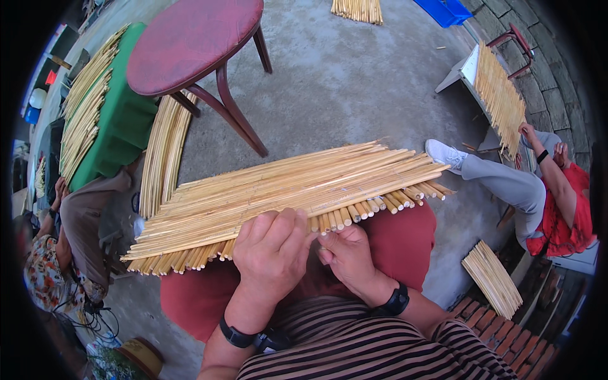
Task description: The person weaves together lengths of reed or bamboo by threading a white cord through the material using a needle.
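A slanted mat of straw-coloured reed stalks (278,190) lies across my lap, with a second layer of cut stalk ends (373,206) showing beneath its near edge. My left hand (272,250) is closed against that near edge, knuckles up, fingers curled in. Close beside it, just under the stalk ends, my right hand (347,253) is closed in a pinch, thumb against the fingers. Whatever lies between the fingers of either hand is hidden or too thin to make out. Faint thread lines run across the mat's upper face.
A round red stool (196,44) stands beyond the mat. Reed bundles lie on the floor at left (166,152), far (358,9) and right (493,278). People work at a green-covered table (126,107) and at a slanted reed mat (497,95).
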Demonstrator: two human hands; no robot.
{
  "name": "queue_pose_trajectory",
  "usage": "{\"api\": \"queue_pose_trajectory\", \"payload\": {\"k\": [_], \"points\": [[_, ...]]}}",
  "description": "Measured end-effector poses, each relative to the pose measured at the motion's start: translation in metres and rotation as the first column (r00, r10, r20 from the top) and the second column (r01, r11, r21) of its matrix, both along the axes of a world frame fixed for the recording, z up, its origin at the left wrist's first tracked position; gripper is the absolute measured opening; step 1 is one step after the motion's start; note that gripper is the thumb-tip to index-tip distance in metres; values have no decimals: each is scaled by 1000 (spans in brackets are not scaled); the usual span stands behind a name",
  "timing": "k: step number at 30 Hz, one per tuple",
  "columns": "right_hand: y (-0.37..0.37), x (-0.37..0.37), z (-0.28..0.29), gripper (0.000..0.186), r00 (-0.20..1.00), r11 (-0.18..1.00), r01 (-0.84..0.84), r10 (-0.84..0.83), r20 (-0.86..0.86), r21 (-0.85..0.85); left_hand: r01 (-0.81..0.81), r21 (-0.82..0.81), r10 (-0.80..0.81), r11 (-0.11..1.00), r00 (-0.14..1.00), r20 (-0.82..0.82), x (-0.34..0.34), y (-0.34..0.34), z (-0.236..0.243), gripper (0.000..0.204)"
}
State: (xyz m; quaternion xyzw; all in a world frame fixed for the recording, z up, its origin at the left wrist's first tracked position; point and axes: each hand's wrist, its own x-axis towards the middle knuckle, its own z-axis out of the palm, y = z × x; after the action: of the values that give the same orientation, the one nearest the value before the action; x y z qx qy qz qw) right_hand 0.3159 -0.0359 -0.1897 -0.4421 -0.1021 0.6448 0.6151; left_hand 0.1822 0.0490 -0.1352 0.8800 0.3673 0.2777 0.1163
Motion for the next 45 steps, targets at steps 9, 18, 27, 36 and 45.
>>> {"api": "queue_pose_trajectory", "payload": {"k": [9,18,27,36,45], "points": [[3,2,0,8,979,997,-72,64,-194,-31,43,-9,-43,999,999,6,-9,-12,1,39],[-34,24,17,53,885,970,-242,226,406,-14,-55,40,63,998,969,-241,-11,-17,23,20],[-77,54,118,64,890,857,-123,319,-327,501,25,446,7,895,997,-71,-30,-113,186,18],[-84,58,99,52,800,804,118,271,-535,583,162,753,96,637,953,-287,-36,-189,225,12],[-30,81,-6,52,612,938,130,180,-770,322,21,605,34,796,996,-79,-37,-63,39,27]]}}
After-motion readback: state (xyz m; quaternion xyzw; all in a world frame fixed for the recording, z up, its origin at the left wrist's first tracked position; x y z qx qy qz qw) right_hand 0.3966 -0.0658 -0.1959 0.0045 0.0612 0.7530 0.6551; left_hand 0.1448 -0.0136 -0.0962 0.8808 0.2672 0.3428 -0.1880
